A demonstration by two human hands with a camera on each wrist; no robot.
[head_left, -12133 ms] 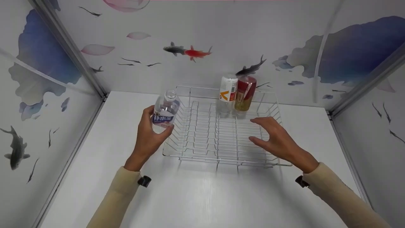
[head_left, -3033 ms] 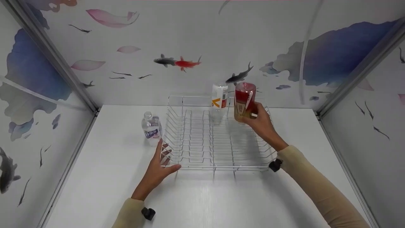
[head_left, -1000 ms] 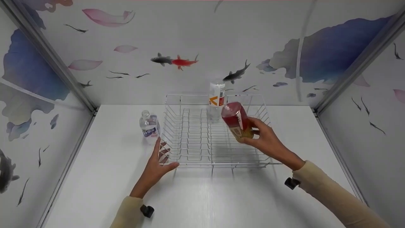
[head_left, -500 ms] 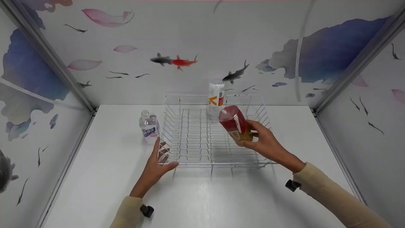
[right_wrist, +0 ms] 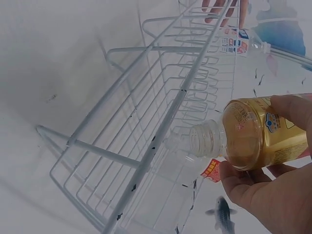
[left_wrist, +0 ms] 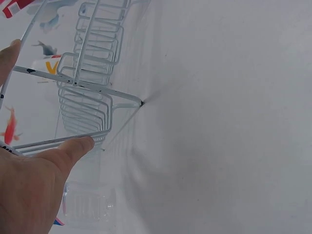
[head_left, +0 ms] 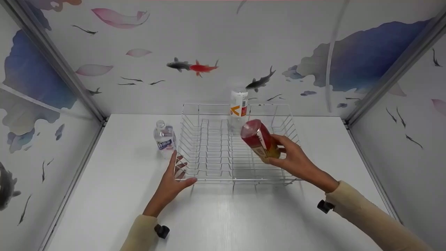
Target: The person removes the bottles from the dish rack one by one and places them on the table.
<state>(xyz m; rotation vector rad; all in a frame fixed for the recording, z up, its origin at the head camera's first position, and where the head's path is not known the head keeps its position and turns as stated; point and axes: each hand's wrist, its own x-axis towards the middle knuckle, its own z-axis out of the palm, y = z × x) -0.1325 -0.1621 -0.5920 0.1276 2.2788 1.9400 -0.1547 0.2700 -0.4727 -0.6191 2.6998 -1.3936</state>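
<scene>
My right hand (head_left: pixel 296 157) grips a bottle (head_left: pixel 258 139) with a red and gold label. It is tilted over the right half of a white wire dish rack (head_left: pixel 240 180), base up and to the left. In the right wrist view its uncapped neck (right_wrist: pixel 204 139) points toward the wires. My left hand (head_left: pixel 170 184) holds the rack's front left corner, thumb (left_wrist: pixel 78 148) along the rim and fingers at the left side wires. A clear bottle (head_left: pixel 238 104) with an orange-marked white label stands at the rack's back. Another clear bottle (head_left: pixel 164 137), blue-labelled and uncapped, stands upright left of the rack.
The rack sits on a white table (head_left: pixel 216 223) near the back wall. Patterned panels (head_left: pixel 195 31) with painted fish enclose the back and both sides, with metal posts (head_left: pixel 80 80) at the corners. Black wrist devices (head_left: pixel 162 231) are on both sleeves.
The left hand let go of the clear bottle, which now stands left of the rack, and took the rack's corner. The right hand lifted the red-labelled bottle from the back, brought it nearer and tilted it.
</scene>
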